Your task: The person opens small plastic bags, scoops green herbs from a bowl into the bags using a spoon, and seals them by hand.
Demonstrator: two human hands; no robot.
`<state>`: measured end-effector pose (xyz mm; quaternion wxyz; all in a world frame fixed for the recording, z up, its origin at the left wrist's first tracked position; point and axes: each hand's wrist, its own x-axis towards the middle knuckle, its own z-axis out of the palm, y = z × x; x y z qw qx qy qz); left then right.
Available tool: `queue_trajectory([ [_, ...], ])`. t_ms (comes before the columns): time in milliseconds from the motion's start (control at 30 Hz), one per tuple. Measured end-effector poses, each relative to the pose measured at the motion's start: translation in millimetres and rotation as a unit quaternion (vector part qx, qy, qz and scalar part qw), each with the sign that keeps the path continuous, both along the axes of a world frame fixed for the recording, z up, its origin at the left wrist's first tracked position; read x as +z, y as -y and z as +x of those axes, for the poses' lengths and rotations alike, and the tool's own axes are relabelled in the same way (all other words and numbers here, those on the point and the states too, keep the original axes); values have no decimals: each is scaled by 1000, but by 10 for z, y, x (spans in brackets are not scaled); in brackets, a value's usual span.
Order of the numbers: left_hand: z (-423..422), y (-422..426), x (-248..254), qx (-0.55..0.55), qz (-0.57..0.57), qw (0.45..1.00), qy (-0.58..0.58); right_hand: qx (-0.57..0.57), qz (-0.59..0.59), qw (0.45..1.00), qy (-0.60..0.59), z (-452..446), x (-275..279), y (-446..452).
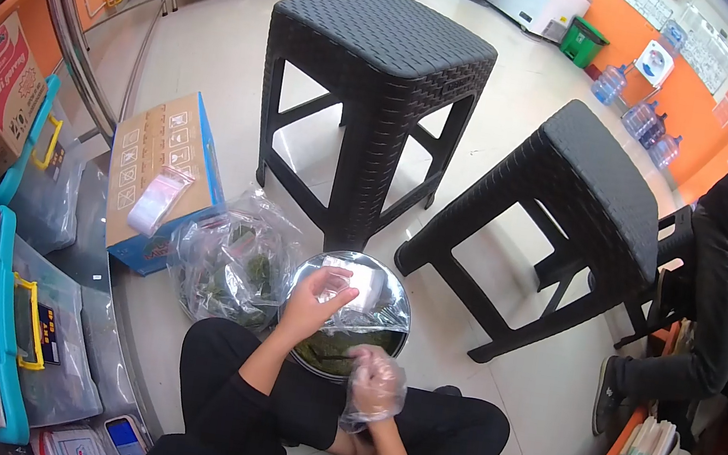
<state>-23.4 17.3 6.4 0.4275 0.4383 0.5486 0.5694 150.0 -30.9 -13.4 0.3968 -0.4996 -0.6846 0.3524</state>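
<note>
So the green stuff point(329, 344) is in the round metal bowl point(408, 301) on the floor, right in front of the crossed legs. Looks soft and crumbly, probably light, so I'd scoop it loosely instead of squeezing. The bowl itself should be stiff and maybe slick; I'd grab it by the rim.

The right hand point(376, 385), in a clear plastic glove, is curled around what looks like a dark utensil point(337, 356) over the green stuff. The left hand point(321, 303) hovers above the bowl, thumb and fingers bent with a gap between; can't tell if there's any clear film pinched in there. Clear plastic point(369, 323) covers part of the bowl, with pale packets point(363, 285) behind the left hand. All that film is floppy and slippery, so I'd pinch an edge.

Further out: a big clear bag point(232, 270) to the left, a cardboard box point(148, 141) past it, and two black stools point(382, 35) ahead.
</note>
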Motion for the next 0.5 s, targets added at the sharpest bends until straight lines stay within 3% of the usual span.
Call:
queue_trajectory([
  [133,-65,39,30,15,4,996,-93,-86,-154,979,-101,117,-293,-121],
  [167,-93,65,66,14,0,992,-125,-109,-141,978,-112,164,-368,-148],
  [267,-151,129,219,2,-29,977,-211,-175,-269,919,-231,213,-359,-210],
  [500,-194,190,130,-5,-7,933,-360,-228,-291,896,-245,408,-327,-354],
])
